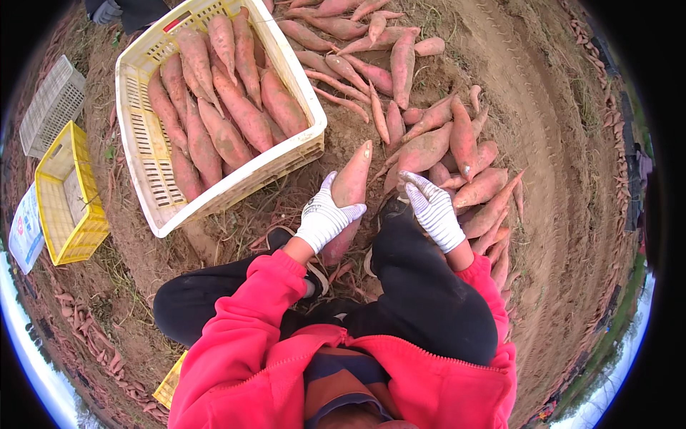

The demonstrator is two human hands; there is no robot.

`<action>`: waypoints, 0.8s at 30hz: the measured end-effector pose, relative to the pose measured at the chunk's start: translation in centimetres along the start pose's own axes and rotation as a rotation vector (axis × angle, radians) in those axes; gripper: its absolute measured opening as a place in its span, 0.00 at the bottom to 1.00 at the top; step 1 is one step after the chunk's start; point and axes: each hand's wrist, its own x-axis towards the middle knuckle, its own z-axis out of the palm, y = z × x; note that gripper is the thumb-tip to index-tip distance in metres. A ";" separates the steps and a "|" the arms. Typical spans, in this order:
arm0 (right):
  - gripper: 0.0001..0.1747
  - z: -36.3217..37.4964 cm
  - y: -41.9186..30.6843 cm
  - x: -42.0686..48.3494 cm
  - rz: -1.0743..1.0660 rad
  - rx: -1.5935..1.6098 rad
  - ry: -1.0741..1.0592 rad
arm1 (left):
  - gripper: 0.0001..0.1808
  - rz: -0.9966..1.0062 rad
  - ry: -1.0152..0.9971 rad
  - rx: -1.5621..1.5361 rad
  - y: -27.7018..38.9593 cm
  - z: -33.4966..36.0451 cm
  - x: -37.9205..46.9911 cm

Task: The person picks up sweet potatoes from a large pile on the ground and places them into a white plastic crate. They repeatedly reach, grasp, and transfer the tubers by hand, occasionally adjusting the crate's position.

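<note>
In a white-and-purple striped glove, my left hand (328, 213) grips a large pinkish sweet potato (351, 185), its pale-scarred end pointing away from me. My right hand (433, 210), gloved alike, is above my knee at the near edge of a heap of sweet potatoes (426, 150). Its fingertips reach toward the heap, and whether anything small is pinched between them is unclear. Ahead and to the left, a white plastic crate (241, 195) with slotted walls holds several sweet potatoes (244, 115) laid lengthwise.
Two more crates lie at the left, one yellow (80, 236) and one grey-white (53, 104), beside a printed white sack (27, 230). A yellow crate corner (171, 382) shows behind me. Tyre-marked soil (536, 161) runs along the right. Part of another person (134, 13) appears beyond the crate.
</note>
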 end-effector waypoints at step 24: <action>0.24 4.7 5.8 -4.5 0.520 1.143 -0.348 | 0.57 -0.214 -0.188 0.386 2.0 3.7 10.0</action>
